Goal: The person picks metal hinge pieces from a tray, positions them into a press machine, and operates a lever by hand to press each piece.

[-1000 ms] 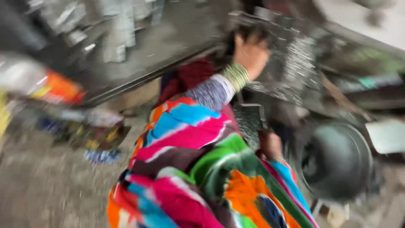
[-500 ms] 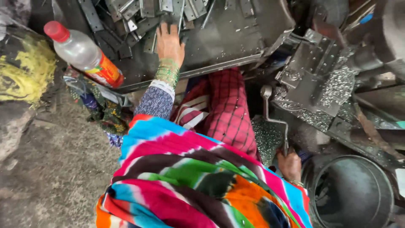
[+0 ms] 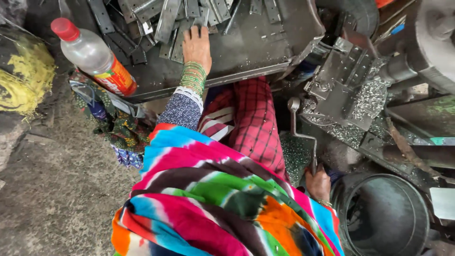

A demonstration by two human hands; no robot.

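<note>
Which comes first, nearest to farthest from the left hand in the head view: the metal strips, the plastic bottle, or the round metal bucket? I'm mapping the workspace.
From the left hand:
1. Metal strips, under and beside its fingers on the tray.
2. Plastic bottle, lying to the left at the tray's edge.
3. Round metal bucket, far lower right.

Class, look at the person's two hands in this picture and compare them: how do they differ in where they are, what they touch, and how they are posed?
The left hand lies flat and open, fingers spread on the flat metal strips in the grey tray; the right hand is closed around the end of a bent metal lever. The left hand is stretched out far ahead; the right hand is down beside the body, near a round metal bucket. Both hands are bare, and both wrists wear bangles.
</note>
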